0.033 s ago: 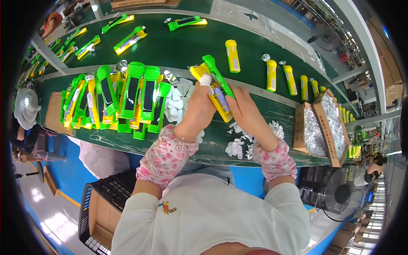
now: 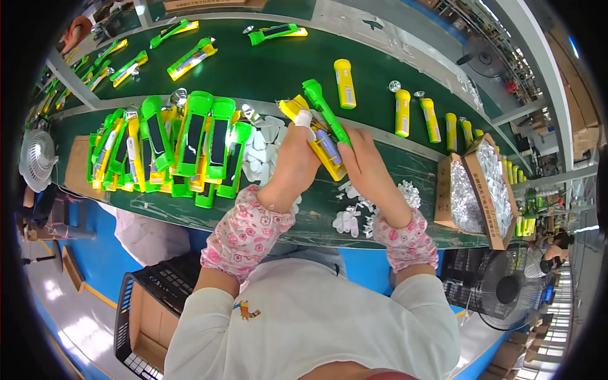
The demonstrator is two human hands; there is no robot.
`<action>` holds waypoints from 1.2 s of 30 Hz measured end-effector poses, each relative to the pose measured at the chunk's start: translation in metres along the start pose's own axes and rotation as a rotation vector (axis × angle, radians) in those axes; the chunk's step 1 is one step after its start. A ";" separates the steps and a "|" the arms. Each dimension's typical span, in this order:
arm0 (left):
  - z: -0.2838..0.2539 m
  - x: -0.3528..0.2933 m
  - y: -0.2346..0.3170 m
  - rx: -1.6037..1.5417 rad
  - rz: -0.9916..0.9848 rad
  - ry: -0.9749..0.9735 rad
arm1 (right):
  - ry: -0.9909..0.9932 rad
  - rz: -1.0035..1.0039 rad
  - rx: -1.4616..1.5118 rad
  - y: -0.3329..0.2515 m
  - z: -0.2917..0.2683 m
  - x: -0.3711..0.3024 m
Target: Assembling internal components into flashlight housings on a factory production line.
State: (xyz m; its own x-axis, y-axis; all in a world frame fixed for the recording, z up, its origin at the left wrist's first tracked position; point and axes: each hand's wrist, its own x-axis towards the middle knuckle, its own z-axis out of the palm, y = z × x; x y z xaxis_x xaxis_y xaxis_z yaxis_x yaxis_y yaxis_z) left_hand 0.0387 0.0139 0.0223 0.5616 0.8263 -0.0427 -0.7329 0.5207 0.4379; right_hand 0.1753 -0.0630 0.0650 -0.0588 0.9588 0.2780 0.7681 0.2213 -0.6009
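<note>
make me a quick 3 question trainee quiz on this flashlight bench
1. True or false: the left hand and right hand hold the open yellow plastic flashlight body together.
2. What lies on the green bench mat left of the left hand? A) a pile of green and yellow plastic flashlight shells B) a red metal toolbox C) a coil of black cable
3. What fills the open cardboard box to the right?

Key: 1 true. 2 A. 3 shiny silver reflector cups.
</note>
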 end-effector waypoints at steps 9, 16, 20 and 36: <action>0.019 -0.004 -0.014 0.106 0.108 0.191 | 0.166 0.014 0.179 0.000 -0.003 -0.019; 0.008 0.001 -0.022 0.150 0.151 0.114 | 0.226 0.096 -0.007 -0.009 0.015 -0.024; 0.007 -0.002 -0.020 -0.142 0.018 -0.011 | 0.276 0.037 -0.089 -0.004 0.026 -0.027; -0.010 0.005 0.005 0.013 -0.239 0.207 | 0.039 -0.176 0.433 0.031 0.015 -0.025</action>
State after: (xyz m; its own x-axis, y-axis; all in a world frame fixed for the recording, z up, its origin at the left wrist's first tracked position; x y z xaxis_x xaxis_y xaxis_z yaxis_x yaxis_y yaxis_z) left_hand 0.0341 0.0225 0.0148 0.6260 0.7080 -0.3270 -0.5840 0.7035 0.4050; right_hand 0.1912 -0.0770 0.0279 -0.1344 0.8943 0.4268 0.4108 0.4422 -0.7973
